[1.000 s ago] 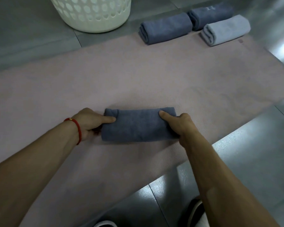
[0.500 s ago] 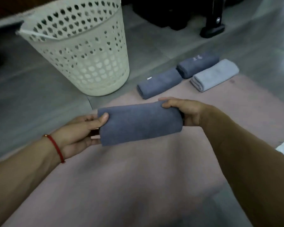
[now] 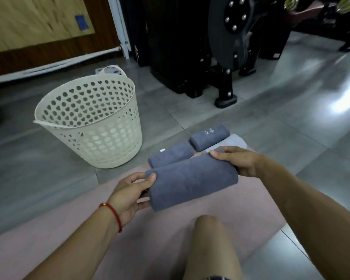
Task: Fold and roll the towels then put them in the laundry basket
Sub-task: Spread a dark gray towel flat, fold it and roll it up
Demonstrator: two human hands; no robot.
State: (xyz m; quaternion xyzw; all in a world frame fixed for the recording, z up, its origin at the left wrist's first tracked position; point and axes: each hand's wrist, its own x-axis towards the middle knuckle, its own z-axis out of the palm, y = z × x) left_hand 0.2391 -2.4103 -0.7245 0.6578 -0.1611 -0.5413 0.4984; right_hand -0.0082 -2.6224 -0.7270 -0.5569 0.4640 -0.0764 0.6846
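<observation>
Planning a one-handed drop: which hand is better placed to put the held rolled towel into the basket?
Left. The left hand holds the rolled towel end nearer the laundry basket; the right hand holds the far end.

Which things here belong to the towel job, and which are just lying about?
Job: held rolled towel, left hand, right hand, three rolled towels on the floor, laundry basket, pink mat.
Lying about: black machine, wooden panel.

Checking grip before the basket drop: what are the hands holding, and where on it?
A rolled grey towel, held by its two ends: left hand grips the left end, right hand the right end.
</observation>
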